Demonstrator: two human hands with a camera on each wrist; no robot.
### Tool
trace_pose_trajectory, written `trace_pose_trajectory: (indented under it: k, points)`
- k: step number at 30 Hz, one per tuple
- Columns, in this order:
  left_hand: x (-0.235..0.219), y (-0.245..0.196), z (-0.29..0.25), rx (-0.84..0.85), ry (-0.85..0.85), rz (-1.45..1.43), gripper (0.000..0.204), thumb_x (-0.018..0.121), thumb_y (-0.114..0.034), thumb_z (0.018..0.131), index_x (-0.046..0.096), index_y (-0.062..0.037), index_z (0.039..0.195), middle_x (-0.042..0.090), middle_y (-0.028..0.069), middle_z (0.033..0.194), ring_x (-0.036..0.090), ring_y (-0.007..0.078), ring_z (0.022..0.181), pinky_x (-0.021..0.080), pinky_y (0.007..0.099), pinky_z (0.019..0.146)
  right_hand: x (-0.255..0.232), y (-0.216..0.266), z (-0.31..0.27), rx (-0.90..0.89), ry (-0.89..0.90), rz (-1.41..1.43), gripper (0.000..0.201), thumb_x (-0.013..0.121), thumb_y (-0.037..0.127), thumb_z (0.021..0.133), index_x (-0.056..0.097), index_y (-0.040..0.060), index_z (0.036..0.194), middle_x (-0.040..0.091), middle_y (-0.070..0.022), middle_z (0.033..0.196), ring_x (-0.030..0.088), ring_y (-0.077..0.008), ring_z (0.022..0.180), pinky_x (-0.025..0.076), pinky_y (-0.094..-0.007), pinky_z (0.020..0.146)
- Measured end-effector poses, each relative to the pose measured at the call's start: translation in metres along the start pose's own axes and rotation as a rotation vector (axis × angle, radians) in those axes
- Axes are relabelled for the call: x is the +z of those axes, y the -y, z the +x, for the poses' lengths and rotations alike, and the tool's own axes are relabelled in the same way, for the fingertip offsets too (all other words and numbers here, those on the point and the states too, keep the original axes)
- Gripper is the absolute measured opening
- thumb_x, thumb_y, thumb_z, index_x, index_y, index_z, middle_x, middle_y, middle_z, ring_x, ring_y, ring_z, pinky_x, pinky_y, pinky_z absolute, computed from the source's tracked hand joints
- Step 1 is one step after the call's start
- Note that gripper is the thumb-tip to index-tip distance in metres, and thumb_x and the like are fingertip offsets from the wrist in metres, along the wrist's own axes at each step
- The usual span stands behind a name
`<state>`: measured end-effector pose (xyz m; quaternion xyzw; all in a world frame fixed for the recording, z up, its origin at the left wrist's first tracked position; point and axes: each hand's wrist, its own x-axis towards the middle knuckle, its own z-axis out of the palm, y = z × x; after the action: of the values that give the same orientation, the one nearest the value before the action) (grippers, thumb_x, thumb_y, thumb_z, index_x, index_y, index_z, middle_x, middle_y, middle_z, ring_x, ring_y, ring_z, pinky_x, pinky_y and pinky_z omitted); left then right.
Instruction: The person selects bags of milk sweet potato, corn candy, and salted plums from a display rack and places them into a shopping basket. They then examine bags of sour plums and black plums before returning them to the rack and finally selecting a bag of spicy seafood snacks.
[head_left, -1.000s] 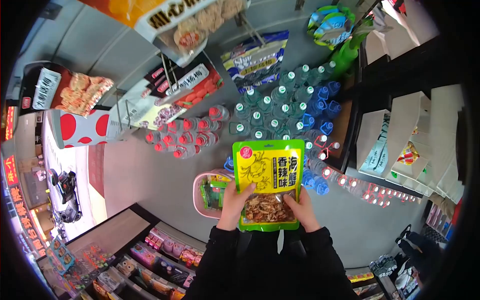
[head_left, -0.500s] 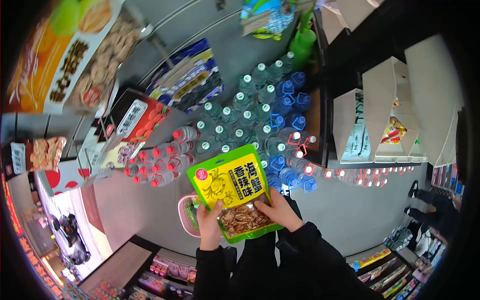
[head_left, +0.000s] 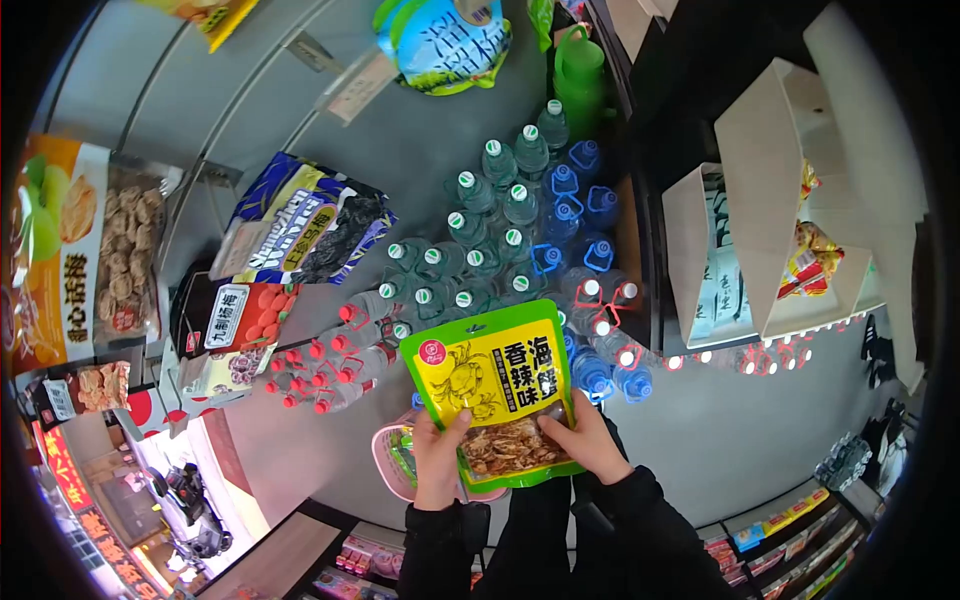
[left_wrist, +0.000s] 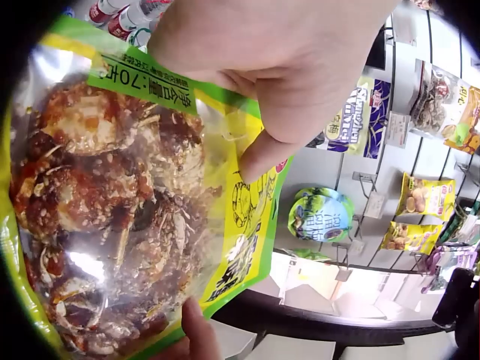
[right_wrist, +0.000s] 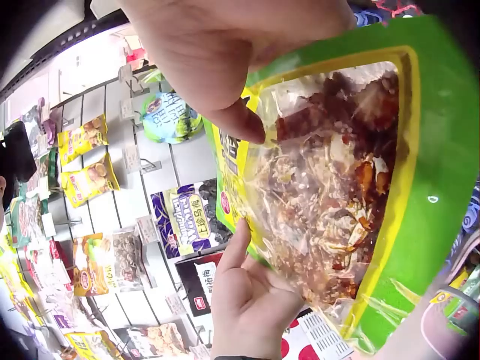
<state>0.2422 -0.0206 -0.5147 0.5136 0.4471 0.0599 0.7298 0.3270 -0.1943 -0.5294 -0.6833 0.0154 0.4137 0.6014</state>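
A green and yellow snack bag (head_left: 490, 370) with a crab drawing and a see-through window showing brown-red crab pieces is held in front of the body. My left hand (head_left: 437, 462) grips its lower left edge, thumb across the front. On the opposite edge my right hand (head_left: 592, 443) pinches it the same way, thumb over the window. In the left wrist view, the crab pieces (left_wrist: 112, 202) fill the window, and the right thumb (left_wrist: 196, 330) shows at the far edge. Fingers behind the bag are mostly hidden.
Below the bag stands a pink basket (head_left: 383, 468) with green packets inside. Green-capped bottles (head_left: 470, 230), red-capped bottles (head_left: 340, 365) and blue-topped bottles (head_left: 590, 375) crowd the floor. Snack bags, including a plum bag (head_left: 305, 220), hang on the wall. White shelf bins (head_left: 780, 200) stand at right.
The head view has turned, so the hanging bags now sit further left in it. The snack bag has gone from upright to slightly tilted, still held by both hands.
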Motion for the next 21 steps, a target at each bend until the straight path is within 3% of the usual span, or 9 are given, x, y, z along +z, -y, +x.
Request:
trace_pose_trajectory:
  k: [3, 5, 10, 12, 16, 18, 20, 21]
  points:
    - [0.002, 0.013, 0.006, -0.030, -0.016, 0.007, 0.021, 0.061, -0.008, 0.077, 0.054, -0.0026, 0.096, 0.059, 0.0004, 0.087, 0.051, 0.0050, 0.070, 0.037, 0.0184, 0.060, -0.006, -0.021, 0.006, 0.029, 0.001, 0.014, 0.050, 0.061, 0.021, 0.076, 0.039, -0.0075, 0.110, 0.054, -0.0186, 0.093, 0.054, -0.0242, 0.087, 0.042, -0.0319, 0.074]
    - [0.001, 0.022, 0.007, -0.080, -0.020, 0.033, 0.025, 0.058, -0.003, 0.078, 0.051, 0.0007, 0.102, 0.059, 0.0067, 0.097, 0.055, 0.0120, 0.086, 0.042, 0.0245, 0.077, -0.010, -0.030, 0.009, 0.062, 0.010, -0.019, 0.050, 0.062, 0.021, 0.076, 0.039, -0.0083, 0.110, 0.054, -0.0190, 0.093, 0.054, -0.0245, 0.087, 0.042, -0.0320, 0.074]
    - [0.010, 0.033, 0.011, -0.076, -0.006, 0.015, 0.023, 0.059, -0.003, 0.078, 0.053, 0.0005, 0.100, 0.060, 0.0058, 0.096, 0.055, 0.0113, 0.084, 0.042, 0.0240, 0.076, -0.018, -0.048, 0.013, 0.075, 0.017, 0.001, 0.047, 0.062, 0.021, 0.076, 0.041, -0.0080, 0.106, 0.054, -0.0178, 0.088, 0.055, -0.0234, 0.080, 0.043, -0.0321, 0.068]
    - [0.013, 0.036, 0.013, -0.068, -0.004, 0.020, 0.022, 0.059, -0.004, 0.078, 0.053, 0.0005, 0.099, 0.060, 0.0054, 0.095, 0.055, 0.0108, 0.082, 0.043, 0.0233, 0.073, -0.023, -0.044, 0.014, 0.135, 0.051, -0.017, 0.042, 0.060, 0.013, 0.077, 0.041, -0.0037, 0.111, 0.053, -0.0077, 0.096, 0.049, -0.0122, 0.086, 0.041, -0.0258, 0.076]
    - [0.022, 0.034, 0.016, -0.077, 0.011, -0.010, 0.023, 0.059, -0.003, 0.079, 0.052, 0.0010, 0.100, 0.059, 0.0060, 0.097, 0.055, 0.0114, 0.084, 0.043, 0.0240, 0.075, -0.028, -0.044, 0.016, 0.156, 0.035, 0.042, 0.043, 0.061, 0.015, 0.077, 0.041, -0.0041, 0.110, 0.053, -0.0084, 0.094, 0.050, -0.0136, 0.084, 0.042, -0.0270, 0.074]
    - [0.027, 0.031, 0.017, -0.070, 0.015, -0.026, 0.024, 0.059, -0.003, 0.079, 0.052, 0.0012, 0.101, 0.059, 0.0062, 0.098, 0.055, 0.0117, 0.085, 0.042, 0.0242, 0.076, -0.028, -0.041, 0.018, 0.020, -0.023, -0.003, 0.046, 0.061, 0.021, 0.076, 0.042, -0.0070, 0.106, 0.054, -0.0175, 0.090, 0.055, -0.0245, 0.083, 0.042, -0.0325, 0.071]
    - [0.029, 0.027, 0.018, -0.076, -0.009, -0.002, 0.025, 0.059, -0.003, 0.078, 0.052, 0.0013, 0.102, 0.059, 0.0064, 0.099, 0.055, 0.0123, 0.086, 0.042, 0.0244, 0.076, -0.031, -0.034, 0.019, 0.069, 0.003, -0.021, 0.049, 0.061, 0.023, 0.075, 0.041, -0.0074, 0.108, 0.054, -0.0195, 0.091, 0.055, -0.0277, 0.086, 0.042, -0.0326, 0.074]
    - [0.029, 0.026, 0.020, -0.075, 0.016, 0.008, 0.024, 0.057, -0.003, 0.079, 0.051, 0.0022, 0.102, 0.059, 0.0074, 0.098, 0.055, 0.0137, 0.086, 0.041, 0.0267, 0.079, -0.033, -0.027, 0.020, 0.078, -0.009, -0.034, 0.045, 0.062, 0.022, 0.075, 0.042, -0.0061, 0.105, 0.054, -0.0166, 0.090, 0.053, -0.0231, 0.085, 0.042, -0.0311, 0.073]
